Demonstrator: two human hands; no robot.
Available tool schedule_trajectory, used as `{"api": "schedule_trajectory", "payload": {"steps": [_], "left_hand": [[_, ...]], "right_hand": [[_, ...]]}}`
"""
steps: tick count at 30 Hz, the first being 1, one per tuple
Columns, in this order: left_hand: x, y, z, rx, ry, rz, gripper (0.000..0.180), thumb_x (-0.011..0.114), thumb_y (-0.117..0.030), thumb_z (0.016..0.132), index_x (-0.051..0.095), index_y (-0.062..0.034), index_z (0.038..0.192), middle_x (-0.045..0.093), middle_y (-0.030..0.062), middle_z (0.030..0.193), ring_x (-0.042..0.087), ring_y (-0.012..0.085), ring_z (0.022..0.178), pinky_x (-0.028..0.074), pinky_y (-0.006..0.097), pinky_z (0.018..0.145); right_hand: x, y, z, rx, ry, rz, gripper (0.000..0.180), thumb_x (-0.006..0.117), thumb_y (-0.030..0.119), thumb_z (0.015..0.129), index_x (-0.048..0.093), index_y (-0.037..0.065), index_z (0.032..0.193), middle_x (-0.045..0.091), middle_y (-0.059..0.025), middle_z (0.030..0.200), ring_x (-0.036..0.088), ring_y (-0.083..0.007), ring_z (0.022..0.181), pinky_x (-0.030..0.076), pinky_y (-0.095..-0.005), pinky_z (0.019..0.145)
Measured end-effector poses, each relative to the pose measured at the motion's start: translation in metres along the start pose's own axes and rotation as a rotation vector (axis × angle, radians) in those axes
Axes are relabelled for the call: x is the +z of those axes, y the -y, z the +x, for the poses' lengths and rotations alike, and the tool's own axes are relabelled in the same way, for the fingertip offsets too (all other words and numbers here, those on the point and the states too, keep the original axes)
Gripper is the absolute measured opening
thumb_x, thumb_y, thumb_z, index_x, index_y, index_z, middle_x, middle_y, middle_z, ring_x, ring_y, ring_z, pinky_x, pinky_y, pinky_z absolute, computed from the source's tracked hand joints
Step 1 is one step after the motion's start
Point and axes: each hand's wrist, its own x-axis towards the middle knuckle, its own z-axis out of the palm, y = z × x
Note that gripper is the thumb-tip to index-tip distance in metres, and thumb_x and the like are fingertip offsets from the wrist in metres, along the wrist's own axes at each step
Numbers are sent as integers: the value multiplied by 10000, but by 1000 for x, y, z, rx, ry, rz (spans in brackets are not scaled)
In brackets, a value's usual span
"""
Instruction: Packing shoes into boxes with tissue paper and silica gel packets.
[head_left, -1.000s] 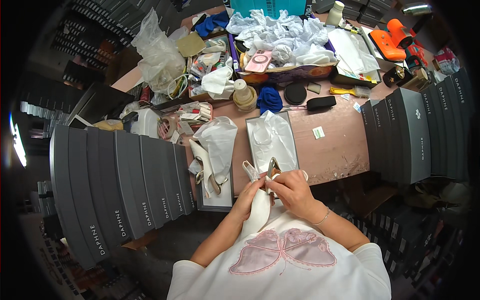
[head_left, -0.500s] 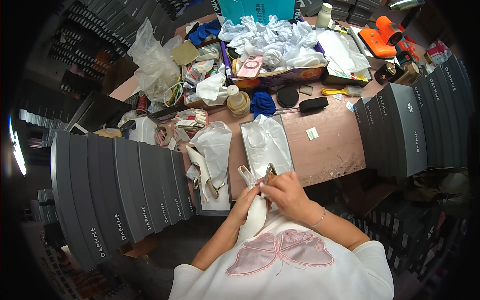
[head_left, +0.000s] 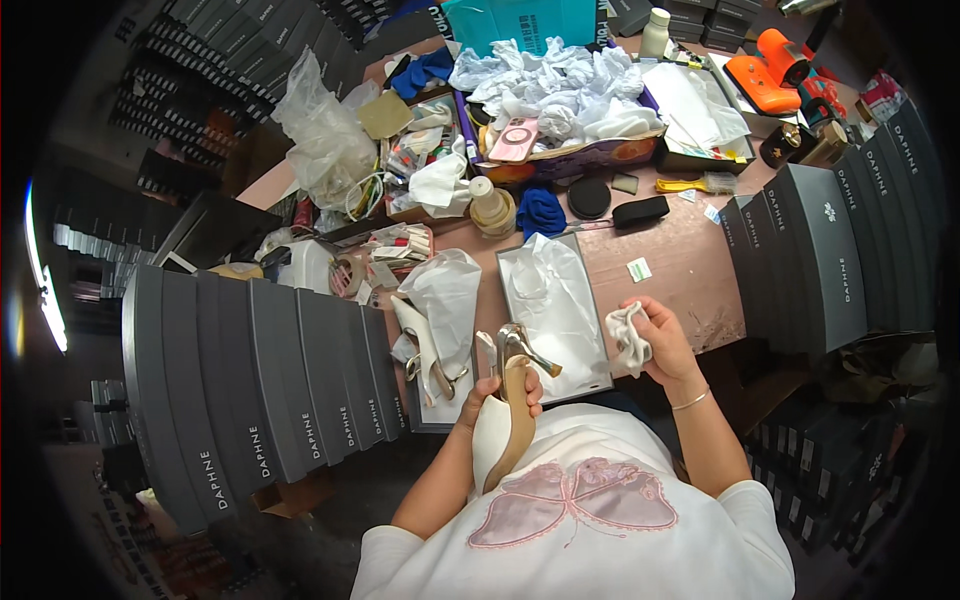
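A white high-heeled shoe (head_left: 518, 425) is in my left hand (head_left: 482, 396), which wraps round its middle. Its tan sole faces right and its shiny metallic heel points up and to the right. My right hand (head_left: 668, 345), raised over the table's front edge, grips a crumpled whitish cloth (head_left: 626, 338) apart from the shoe. A matching white shoe (head_left: 420, 340) lies at the left in an open box beside a sheet of white tissue (head_left: 446, 292). Just beyond my hands is a grey shoebox part lined with white tissue paper (head_left: 545, 300).
Dark grey shoeboxes (head_left: 280, 370) stand in a row at the left, and more shoeboxes (head_left: 815, 260) at the right. At the back are a box of crumpled white paper (head_left: 560, 85), a pink phone (head_left: 514, 140), a bottle (head_left: 492, 208), a blue cloth (head_left: 541, 213) and a yellow-handled brush (head_left: 695, 184).
My right hand has moved away from the shoe to the right, with the cloth now showing in it. In my left hand the shoe has turned, bringing its sole and heel into view.
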Motion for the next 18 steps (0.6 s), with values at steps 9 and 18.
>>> {"api": "schedule_trajectory", "payload": {"steps": [9,18], "left_hand": [[10,18,3,-75,328,-319,644,721,-491,782,436,-49,1156,430,60,833,461,168,758,494,322,651],[31,27,14,-134,484,-149,723,712,-600,745,478,-12,1096,461,78,818,488,176,685,489,288,568]], "right_hand": [[87,11,-24,-305,165,-618,201,615,1,848,651,16,1045,630,-46,982,598,-118,871,484,-234,736],[82,-2,28,-538,304,-983,145,658,38,834,648,40,978,613,-72,910,612,-212,836,490,-303,736]]}}
